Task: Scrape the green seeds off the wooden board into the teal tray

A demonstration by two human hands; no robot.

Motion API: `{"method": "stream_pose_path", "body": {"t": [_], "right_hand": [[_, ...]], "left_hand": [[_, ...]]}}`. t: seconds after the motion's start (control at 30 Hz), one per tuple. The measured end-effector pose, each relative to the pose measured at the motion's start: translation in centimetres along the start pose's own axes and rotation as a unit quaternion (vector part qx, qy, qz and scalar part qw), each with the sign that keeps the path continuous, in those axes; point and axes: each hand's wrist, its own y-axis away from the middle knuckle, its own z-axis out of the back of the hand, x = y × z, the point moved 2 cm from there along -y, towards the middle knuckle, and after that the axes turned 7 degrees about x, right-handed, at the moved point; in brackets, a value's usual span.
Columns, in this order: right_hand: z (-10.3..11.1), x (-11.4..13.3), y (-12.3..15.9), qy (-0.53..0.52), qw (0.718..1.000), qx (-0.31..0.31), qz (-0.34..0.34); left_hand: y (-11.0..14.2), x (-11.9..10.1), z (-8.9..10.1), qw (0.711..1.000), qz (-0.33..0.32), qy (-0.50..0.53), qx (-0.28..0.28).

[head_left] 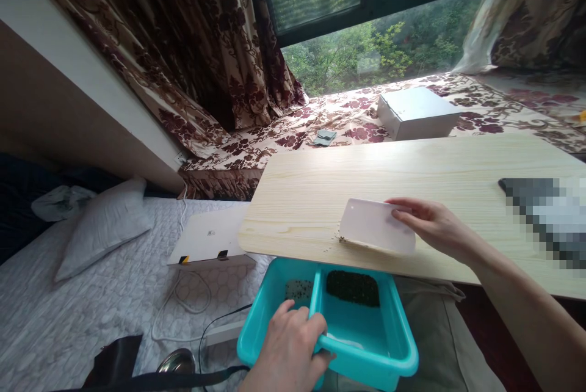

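My right hand (433, 224) is closed on a white plastic scraper card (373, 226) that lies tilted on the light wooden tabletop (412, 166) near its front edge. A few small dark grains (336, 240) sit at the card's left corner. My left hand (293, 343) grips the divider wall of a turquoise plastic bin (398, 343) held just below the table edge. Dark grains (352, 287) fill the far end of the bin's right compartment. A smaller speckled patch (298, 289) lies in the left one.
A white box (416, 112) and a grey cloth (324, 137) rest on the floral-covered window seat behind the table. A blurred dark object (544, 209) lies at the table's right. On the bed at left are a pillow (103, 221), a flat white box (210, 244) and cables.
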Motion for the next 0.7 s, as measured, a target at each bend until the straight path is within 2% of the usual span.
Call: {"method": "stream_pose_path", "body": {"t": [0.5, 0.7], "right_hand": [[-0.20, 0.48, 0.54, 0.003, 1.000, 0.006, -0.001], [-0.19, 0.34, -0.05, -0.002, 1.000, -0.029, 0.003]], "left_hand": [[0.12, -0.23, 0.41, 1.000, 0.006, 0.006, 0.011], [0.26, -0.26, 0.32, 1.000, 0.004, 0.011, 0.011]]}}
